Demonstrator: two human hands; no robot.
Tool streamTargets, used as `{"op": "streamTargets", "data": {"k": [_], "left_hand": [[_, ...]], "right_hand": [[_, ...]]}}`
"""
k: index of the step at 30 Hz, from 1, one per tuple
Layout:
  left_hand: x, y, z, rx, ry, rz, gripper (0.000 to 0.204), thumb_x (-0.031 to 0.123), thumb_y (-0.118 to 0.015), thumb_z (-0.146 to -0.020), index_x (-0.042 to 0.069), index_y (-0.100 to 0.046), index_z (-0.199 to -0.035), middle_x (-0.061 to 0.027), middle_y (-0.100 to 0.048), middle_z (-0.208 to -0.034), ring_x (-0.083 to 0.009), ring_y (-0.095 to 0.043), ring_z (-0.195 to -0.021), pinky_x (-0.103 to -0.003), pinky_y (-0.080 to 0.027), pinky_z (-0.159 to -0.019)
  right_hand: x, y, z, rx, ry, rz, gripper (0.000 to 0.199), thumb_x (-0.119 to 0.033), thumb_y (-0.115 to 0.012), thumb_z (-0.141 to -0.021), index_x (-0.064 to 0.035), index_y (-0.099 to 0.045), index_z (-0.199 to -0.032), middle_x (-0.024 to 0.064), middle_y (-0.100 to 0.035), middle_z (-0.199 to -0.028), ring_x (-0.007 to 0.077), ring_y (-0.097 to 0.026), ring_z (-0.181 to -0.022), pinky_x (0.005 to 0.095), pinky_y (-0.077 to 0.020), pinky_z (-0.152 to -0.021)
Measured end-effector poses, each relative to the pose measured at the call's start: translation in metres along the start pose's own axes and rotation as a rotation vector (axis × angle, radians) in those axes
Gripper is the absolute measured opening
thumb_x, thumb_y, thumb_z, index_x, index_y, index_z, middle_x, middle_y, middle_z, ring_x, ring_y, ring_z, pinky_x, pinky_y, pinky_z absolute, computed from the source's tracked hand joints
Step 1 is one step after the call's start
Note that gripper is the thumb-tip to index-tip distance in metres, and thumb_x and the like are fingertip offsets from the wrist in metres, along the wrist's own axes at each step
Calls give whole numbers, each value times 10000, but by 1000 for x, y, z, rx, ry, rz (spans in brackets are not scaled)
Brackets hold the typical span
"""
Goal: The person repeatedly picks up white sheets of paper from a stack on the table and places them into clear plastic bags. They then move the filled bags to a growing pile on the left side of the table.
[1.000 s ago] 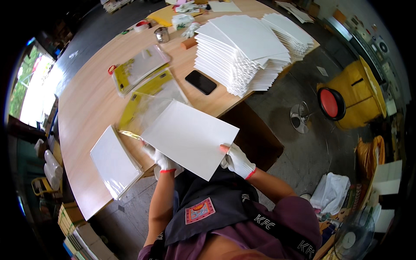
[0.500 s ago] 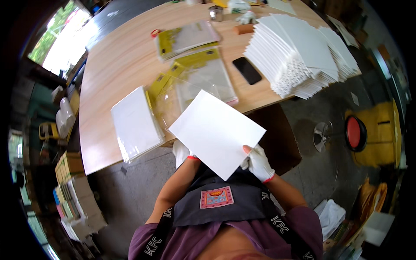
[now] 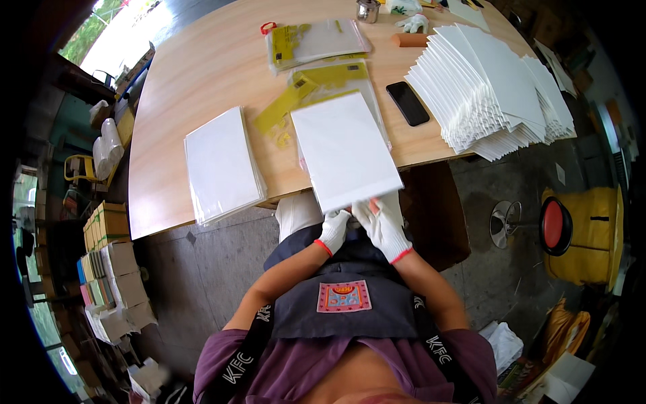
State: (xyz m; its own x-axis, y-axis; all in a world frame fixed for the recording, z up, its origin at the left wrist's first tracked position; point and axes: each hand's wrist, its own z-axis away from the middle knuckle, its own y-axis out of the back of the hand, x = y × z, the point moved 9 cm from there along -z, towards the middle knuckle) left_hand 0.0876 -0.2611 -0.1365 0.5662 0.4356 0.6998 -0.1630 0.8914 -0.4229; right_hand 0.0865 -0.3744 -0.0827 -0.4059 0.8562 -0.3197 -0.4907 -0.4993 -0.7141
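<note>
White panel [image 3: 346,151] lies tilted over the front edge of the desk [image 3: 185,77], its near edge in the person's gloved hands and its far end in front of some yellow-printed clear sleeves [image 3: 333,73]. The right grip [image 3: 385,230] pinches that near edge, a bare fingertip showing through the white glove. The left grip [image 3: 334,230] is curled against the same edge just beside it; its fingertips are mostly hidden, so how tightly it closes cannot be told. A glossy strip along the near edge looks like clear film, but is hard to make out, as is whether the panel touches the sleeves. Left of it sits a pile of film-covered white sheets [image 3: 225,161]; to its right lie a black phone [image 3: 408,103] and a tall, fanned stack of white panels [image 3: 481,87]. Farther back are more sleeves [image 3: 319,42], an orange-brown cylinder [image 3: 409,40], a loose white glove [image 3: 412,24] and a metal cup [image 3: 367,10], near the upper edge of the view. The desktop is pale wood grain. Around it spreads a grey floor [image 3: 202,269], with a red-seated stool [image 3: 553,222] on the right and stacked boxes [image 3: 108,225] on the left; the rim fades into black.
</note>
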Motion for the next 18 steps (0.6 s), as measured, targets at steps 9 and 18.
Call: {"op": "streamTargets", "data": {"k": [9,18], "left_hand": [[30,44,24,-113,147,154,279,247,-548,-940,63,-538,-1150,-39,-603,-925,-161,-612,-836,-356,-545,-726],[96,73,30,22,-148,-249,262,224,-619,-898,-16,-624,-1004,-66,-660,-857,-173,-662,-727,-298,-569,-645]], "right_hand": [[9,-56,16,-391,41,958,292,-205,-456,-986,-32,-534,-1208,60,-647,-811,114,-608,-605,231,-507,-549],[42,-147,5,-526,1107,2122,143,-227,-550,-812,-123,-627,-873,115,-656,-725,284,-663,-680,423,-514,-575]]}}
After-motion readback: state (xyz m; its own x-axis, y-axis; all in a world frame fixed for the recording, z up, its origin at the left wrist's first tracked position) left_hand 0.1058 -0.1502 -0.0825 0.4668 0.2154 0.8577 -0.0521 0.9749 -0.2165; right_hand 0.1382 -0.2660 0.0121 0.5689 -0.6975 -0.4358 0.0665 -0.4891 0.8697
